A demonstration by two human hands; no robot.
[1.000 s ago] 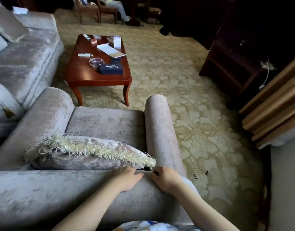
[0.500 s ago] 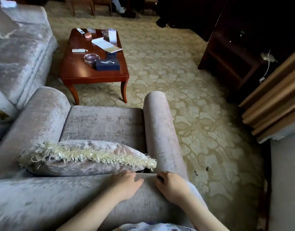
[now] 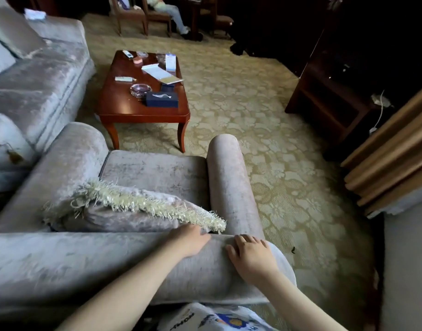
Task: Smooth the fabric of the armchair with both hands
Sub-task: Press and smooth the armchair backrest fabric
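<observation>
Since I stand behind the pale grey velvet armchair (image 3: 157, 173), its rolled backrest top (image 3: 85, 259) sits at 6 o'clock, right under my palms. Left hand (image 3: 189, 240) and right hand (image 3: 251, 258) lie flat side by side, just apart, fingers (image 3: 243, 238) extended, gripping nothing: flat contact spreads pressure over the pile. Fringed grey velvet cushion (image 3: 133, 211) leans at 11 o'clock from left hand; contact unclear.

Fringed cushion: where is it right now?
Head view, lower left of centre: the fringed cushion leans on the armchair seat against the backrest, its right corner just beyond the left hand.
</observation>
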